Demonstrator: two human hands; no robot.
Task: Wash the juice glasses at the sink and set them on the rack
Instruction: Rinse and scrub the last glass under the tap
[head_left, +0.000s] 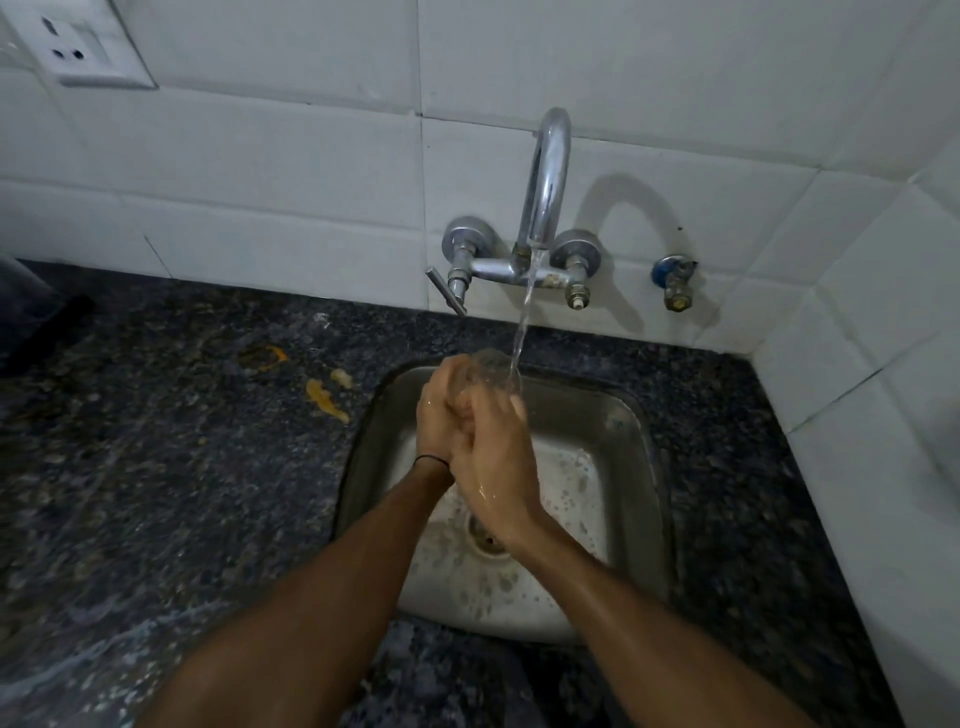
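Head view: a small clear juice glass (488, 375) sits between both hands above the steel sink (631, 441), tilted, wet and see-through, its far side meeting the thin water stream (523, 322) from the curved chrome tap (545, 176). Left hand (441, 410) wraps curled fingers round the glass's left side; right hand (498, 457) clamps it from the right, fingers curled over it. Suds fleck the basin floor. Around it, speckled dark granite counter (171, 467) with orange smears (324, 397), white tiled wall (260, 156), a white socket plate (78, 41) top left
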